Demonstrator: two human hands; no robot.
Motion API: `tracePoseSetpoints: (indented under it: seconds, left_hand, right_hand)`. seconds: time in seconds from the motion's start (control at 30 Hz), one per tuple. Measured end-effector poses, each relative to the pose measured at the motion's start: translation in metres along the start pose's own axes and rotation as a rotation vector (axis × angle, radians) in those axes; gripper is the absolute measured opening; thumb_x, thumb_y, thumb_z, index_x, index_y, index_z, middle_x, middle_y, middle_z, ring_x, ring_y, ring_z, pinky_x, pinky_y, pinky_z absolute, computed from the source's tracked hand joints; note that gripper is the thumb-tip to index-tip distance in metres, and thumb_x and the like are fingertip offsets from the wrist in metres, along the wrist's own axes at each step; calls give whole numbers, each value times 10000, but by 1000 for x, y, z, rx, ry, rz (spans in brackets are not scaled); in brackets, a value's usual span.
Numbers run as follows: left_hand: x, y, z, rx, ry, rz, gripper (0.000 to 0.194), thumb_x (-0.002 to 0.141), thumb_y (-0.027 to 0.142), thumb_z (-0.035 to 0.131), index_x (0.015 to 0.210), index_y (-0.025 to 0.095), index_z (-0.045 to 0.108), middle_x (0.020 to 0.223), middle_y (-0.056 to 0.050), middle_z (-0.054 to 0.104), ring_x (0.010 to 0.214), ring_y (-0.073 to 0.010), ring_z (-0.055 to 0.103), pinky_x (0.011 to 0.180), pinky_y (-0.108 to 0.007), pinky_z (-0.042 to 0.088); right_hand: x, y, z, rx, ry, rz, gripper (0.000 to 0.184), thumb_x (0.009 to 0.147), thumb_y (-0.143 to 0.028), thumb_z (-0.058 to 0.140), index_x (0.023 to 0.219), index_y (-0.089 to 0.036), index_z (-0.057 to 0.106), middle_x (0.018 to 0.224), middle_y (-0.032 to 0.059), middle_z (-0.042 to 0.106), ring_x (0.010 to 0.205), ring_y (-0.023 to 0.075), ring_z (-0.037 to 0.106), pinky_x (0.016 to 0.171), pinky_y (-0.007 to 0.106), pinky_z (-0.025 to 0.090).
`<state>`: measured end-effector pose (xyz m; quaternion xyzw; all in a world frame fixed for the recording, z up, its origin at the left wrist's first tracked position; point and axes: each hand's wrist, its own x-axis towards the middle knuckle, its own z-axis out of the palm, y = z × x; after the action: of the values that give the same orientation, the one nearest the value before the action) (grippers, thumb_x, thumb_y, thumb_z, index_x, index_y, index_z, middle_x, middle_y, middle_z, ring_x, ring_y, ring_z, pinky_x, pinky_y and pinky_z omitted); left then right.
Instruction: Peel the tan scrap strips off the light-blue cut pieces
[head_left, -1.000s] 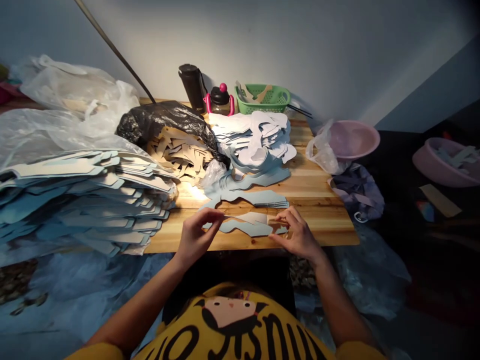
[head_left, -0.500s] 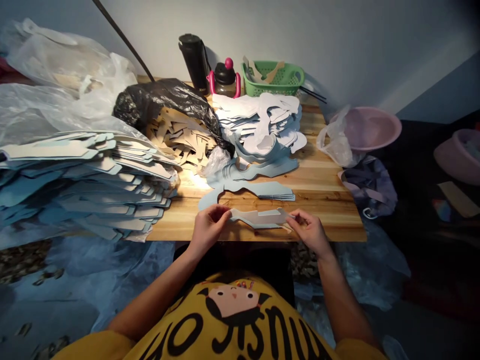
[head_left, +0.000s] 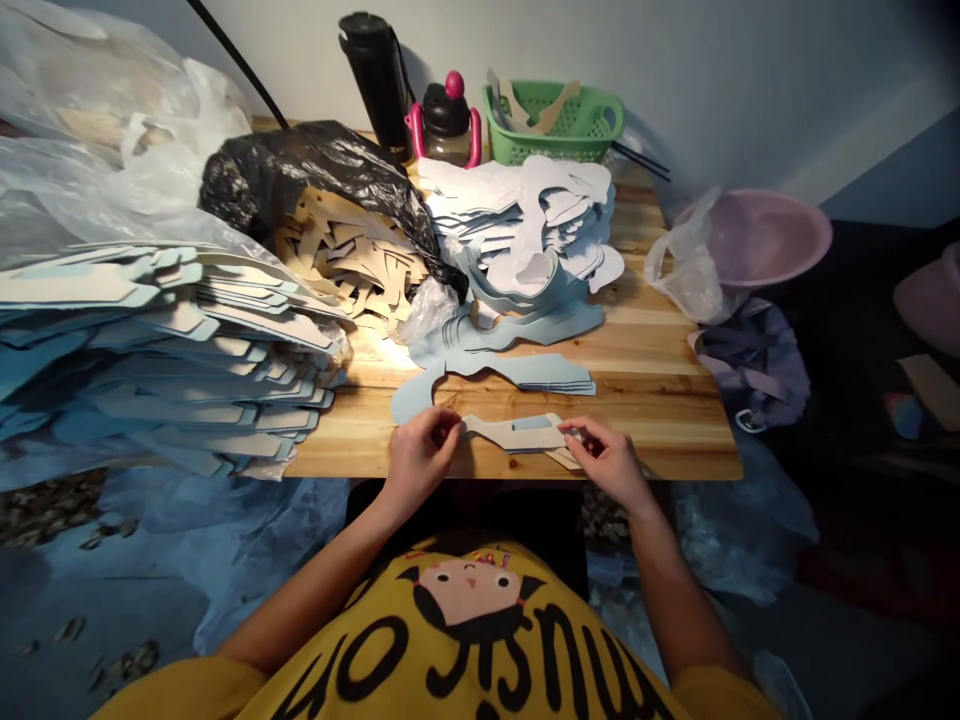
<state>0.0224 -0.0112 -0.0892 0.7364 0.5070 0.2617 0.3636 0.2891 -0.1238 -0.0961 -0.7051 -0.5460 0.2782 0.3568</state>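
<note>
Close to the table's front edge lies a pale cut piece, narrow and wavy, with a light-blue patch along its upper side. My left hand is closed in a pinch at its left end. At the right end my right hand pinches it between thumb and forefinger. A small tan piece shows beneath it by my right fingers. Just beyond, light-blue curved pieces are fanned in overlapping layers. Behind those is a heap of white cut pieces.
On the left rises a tall stack of blue-and-cream pieces. A black plastic bag holds tan pieces. At the back stand a black tumbler, a pink-handled bottle and a green basket. A pink basin is at right.
The view has shifted slightly. Blue that showed along the piece's lower edge is now mostly covered, leaving a smaller blue patch above. Both hands stay at its ends.
</note>
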Motion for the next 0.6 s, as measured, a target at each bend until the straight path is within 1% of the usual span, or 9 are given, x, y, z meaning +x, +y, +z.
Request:
tracePoseSetpoints:
  seconds: [0.17, 0.37, 0.6]
  left_hand:
    - [1, -1, 1, 11, 3, 11, 155, 868, 309, 598, 839, 185, 686, 775, -24, 718, 638, -137, 613, 609, -233, 459]
    - [1, 0, 2, 52, 6, 29, 131, 862, 283, 603, 833, 184, 683, 757, -17, 708, 632, -130, 602, 608, -226, 445]
    - [1, -1, 2, 78, 3, 45, 101, 850, 243, 600, 799, 181, 660, 710, -3, 670, 617, -122, 584, 604, -221, 420]
  right_hand:
    - [1, 2, 0, -32, 7, 0, 180, 870, -276, 598, 955, -199, 736, 687, -11, 607, 526, 106, 446, 522, 240, 358]
    - [1, 2, 0, -43, 11, -2, 185, 866, -281, 602, 957, -200, 741, 651, -16, 574, 522, 108, 446, 518, 238, 363]
    - [2, 2, 1, -56, 13, 3, 189, 866, -275, 596, 956, -197, 743, 661, -16, 594, 513, 103, 442, 513, 233, 366]
